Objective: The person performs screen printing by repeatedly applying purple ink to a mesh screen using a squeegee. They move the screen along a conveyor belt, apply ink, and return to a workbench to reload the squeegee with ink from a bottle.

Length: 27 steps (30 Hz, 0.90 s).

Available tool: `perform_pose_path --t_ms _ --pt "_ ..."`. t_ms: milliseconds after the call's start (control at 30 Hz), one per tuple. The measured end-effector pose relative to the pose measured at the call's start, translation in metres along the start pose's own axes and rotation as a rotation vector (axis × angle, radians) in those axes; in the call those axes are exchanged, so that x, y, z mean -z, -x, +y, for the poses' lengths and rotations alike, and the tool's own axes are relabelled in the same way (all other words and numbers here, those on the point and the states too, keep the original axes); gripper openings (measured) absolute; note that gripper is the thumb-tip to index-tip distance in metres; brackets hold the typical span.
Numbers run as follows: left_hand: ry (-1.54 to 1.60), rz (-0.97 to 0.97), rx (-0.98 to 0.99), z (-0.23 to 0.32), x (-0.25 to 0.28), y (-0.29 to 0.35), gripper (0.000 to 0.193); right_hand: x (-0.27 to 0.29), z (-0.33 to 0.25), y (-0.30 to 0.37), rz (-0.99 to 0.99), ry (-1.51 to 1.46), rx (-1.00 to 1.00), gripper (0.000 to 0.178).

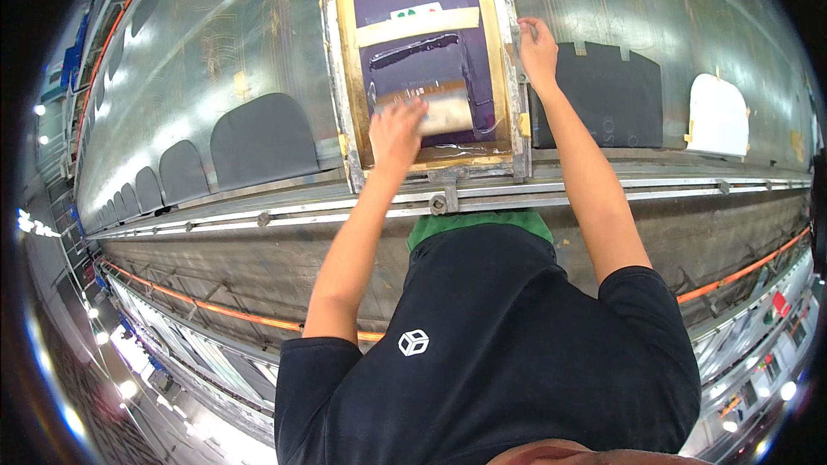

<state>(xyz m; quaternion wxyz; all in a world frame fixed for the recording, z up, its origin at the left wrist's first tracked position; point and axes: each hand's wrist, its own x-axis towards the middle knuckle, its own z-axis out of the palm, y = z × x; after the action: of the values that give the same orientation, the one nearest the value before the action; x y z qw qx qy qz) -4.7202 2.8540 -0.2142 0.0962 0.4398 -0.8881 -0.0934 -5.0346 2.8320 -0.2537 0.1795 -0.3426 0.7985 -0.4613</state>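
Observation:
A screen printing frame (331, 52) with yellow-taped inner edges and a dark purple mesh lies across the metal table in front of me. My left hand (396, 132) is closed on a squeegee (446, 115) with a pale, wooden-looking handle, which rests low on the mesh and is slightly blurred. Above it, a streak of dark wet ink (415, 50) crosses the screen. At the frame's right side, my right hand (540, 55) has its fingers curled at the outer edge. A strip of yellow tape (418, 30) spans the mesh's upper part.
Dark cut panels (263, 142) stretch in a row along the table to the left. Right of the frame lie another dark panel (603, 99) and a white piece (718, 116). A metal rail (345, 211) with a clamp block (441, 200) runs along the near edge.

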Motion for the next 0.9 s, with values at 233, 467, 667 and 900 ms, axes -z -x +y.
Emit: perform_pose_path --t_ms 233,467,667,900 --pt "0.164 0.016 0.010 -0.014 0.027 -0.051 0.044 0.001 -0.001 -0.003 -0.007 0.018 -0.034 0.024" --pt "0.051 0.017 0.015 -0.023 0.006 -0.065 0.039 -0.003 -0.001 -0.001 -0.018 0.016 0.020 0.023" --pt "0.040 -0.027 -0.058 0.000 -0.007 0.032 0.053 -0.004 0.016 -0.005 0.039 0.032 0.059 0.026" --pt "0.155 -0.056 0.111 -0.032 0.031 -0.088 0.045 -0.008 -0.007 -0.001 -0.024 0.005 -0.003 0.023"
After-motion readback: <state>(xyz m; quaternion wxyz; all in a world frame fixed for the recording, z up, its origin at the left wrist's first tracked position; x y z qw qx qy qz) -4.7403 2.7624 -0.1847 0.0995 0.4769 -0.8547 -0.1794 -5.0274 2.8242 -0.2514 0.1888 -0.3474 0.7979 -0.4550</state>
